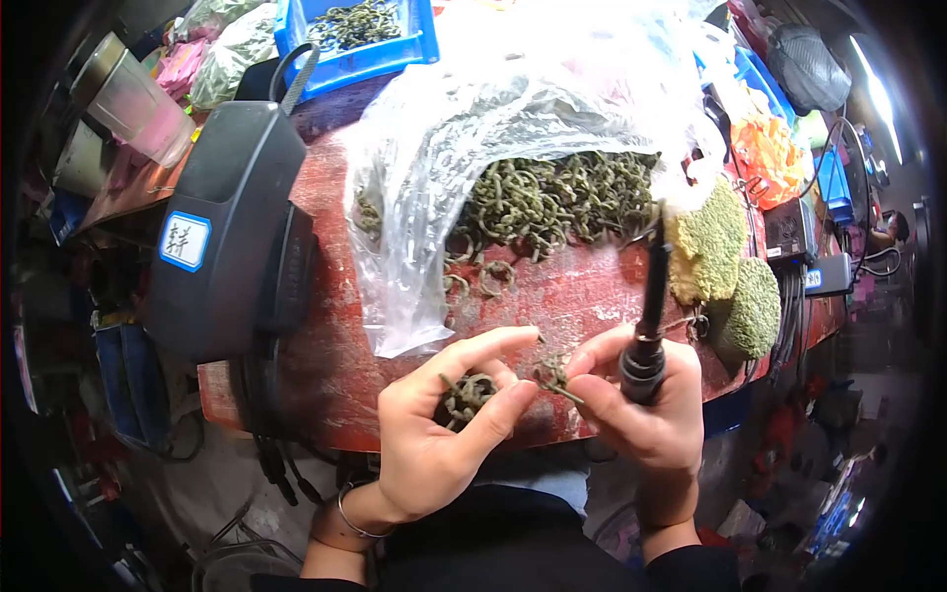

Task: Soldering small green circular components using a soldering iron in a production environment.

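Observation:
My left hand (424, 449) is curled around a small clump of green, twisted dried stems (468, 399), its index finger stretched forward. My right hand (663, 426) grips a black pen-shaped handheld tool (646, 340) that points away from me. Its thumb and fingertips also pinch a single curled green stem piece (552, 377), held just right of my left fingertips. Beyond both hands a heap of the same curled stems (552, 202) lies on the worn red table (330, 326), partly under a clear plastic bag (400, 286). A few loose curls (496, 278) lie in front of the heap.
At left stands a dark grey device (232, 207) with a label and cables. Behind it are a lidded clear cup (138, 104) and a blue tray (409, 49) holding more stems. Two yellow-green rough pads (747, 308) sit right, near an orange bag (764, 158) and a black box (789, 232).

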{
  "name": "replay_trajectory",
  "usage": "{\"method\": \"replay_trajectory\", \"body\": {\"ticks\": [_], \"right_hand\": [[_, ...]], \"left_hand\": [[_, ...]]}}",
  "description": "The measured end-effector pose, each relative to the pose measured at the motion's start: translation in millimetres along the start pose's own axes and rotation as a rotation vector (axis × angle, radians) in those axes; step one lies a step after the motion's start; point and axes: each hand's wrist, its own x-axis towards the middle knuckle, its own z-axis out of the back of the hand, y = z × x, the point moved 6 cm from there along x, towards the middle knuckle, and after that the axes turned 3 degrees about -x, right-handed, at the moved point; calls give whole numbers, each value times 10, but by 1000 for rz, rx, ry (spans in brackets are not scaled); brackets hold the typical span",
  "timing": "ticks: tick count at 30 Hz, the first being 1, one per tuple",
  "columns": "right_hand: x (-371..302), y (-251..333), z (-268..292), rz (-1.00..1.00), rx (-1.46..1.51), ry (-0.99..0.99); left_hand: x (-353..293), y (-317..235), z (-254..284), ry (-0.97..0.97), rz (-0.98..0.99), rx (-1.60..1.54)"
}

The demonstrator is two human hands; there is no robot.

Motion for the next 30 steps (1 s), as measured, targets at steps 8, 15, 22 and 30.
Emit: {"method": "replay_trajectory", "body": {"ticks": [8, 15, 22, 30], "right_hand": [[-170, -124, 165, 59, 238, -115], [-297, -205, 221, 183, 383, -215], [-243, -328, 226, 6, 558, -143], [-285, -366, 305, -11, 560, -152]], "left_hand": [[39, -63, -256, 55, -315, 201], [-22, -222, -427, 28, -483, 430], [-19, -221, -481, 12, -416, 509], [-9, -213, -546, 14, -406, 562]]}}
